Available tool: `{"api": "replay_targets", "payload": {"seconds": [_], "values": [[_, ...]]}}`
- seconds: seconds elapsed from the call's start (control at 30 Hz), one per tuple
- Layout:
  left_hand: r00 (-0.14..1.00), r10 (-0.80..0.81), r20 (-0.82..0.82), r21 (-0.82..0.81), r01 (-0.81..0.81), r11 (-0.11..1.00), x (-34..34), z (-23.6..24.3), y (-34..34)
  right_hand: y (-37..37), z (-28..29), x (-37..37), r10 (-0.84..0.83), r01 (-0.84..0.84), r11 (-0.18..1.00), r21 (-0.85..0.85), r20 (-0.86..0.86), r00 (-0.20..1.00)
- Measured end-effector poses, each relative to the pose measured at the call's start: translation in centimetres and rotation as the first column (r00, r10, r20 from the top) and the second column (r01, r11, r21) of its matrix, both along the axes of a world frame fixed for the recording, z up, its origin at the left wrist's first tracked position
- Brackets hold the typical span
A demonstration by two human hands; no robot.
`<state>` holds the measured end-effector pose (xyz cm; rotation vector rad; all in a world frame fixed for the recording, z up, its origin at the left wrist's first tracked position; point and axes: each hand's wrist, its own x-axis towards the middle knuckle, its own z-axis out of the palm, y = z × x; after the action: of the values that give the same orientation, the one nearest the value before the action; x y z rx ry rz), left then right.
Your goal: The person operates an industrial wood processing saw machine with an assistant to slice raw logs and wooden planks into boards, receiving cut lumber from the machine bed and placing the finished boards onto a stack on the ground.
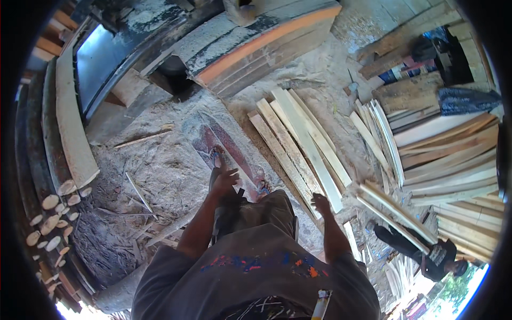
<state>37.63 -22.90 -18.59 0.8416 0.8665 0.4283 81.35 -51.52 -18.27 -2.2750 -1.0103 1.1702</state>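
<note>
My left hand [225,181] is held out in front of my left thigh with its fingers apart and holds nothing. To the right, my right hand [321,204] hangs by the near ends of several pale sawn boards [306,144]. Its fingers look curled; whether anything is in them is too small to tell, and I cannot tell if it touches the wood. The boards lie side by side on the dusty ground, running away from me. My feet stand on a reddish, dust-covered strip [226,141].
A large machine table with an orange edge [266,40] stands ahead. Cut logs [50,218] are stacked at the left, with wood scraps [141,194] on the ground. Stacks of planks [453,154] fill the right side. At the lower right, another person [426,256] carries long boards [400,213].
</note>
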Motion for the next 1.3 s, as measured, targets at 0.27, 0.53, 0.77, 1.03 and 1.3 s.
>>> {"api": "replay_targets", "payload": {"seconds": [0.27, 0.53, 0.77, 1.03, 1.3], "values": [[0.456, 0.495, -0.739, -0.008, -0.741, 0.672, -23.7, 4.9, 0.2, 29.9, -4.4, -22.2, 0.532, -0.625, 0.679, -0.384, -0.329, 0.78], [0.54, 0.718, -0.439, 0.424, -0.58, 0.695, -27.1, 12.3, 33.7, 74.2, -1.1, -41.9, 0.706, -0.618, 0.693, 0.371, -0.175, 0.686], [0.676, 0.71, -0.199, 0.333, -0.635, 0.697, -31.8, 18.7, 50.5, 85.5, 22.1, -58.1, 0.495, -0.472, 0.864, 0.176, -0.47, 0.731], [0.756, 0.652, -0.062, 0.324, -0.602, 0.73, -25.2, 16.7, 39.8, 71.8, 16.8, -54.7, 0.611, -0.504, 0.792, 0.346, -0.456, 0.647], [0.764, 0.634, -0.119, 0.299, -0.581, 0.757, -19.4, 18.4, 22.8, 55.3, 18.2, -48.5, 0.642, -0.566, 0.766, 0.305, -0.405, 0.651]]}}
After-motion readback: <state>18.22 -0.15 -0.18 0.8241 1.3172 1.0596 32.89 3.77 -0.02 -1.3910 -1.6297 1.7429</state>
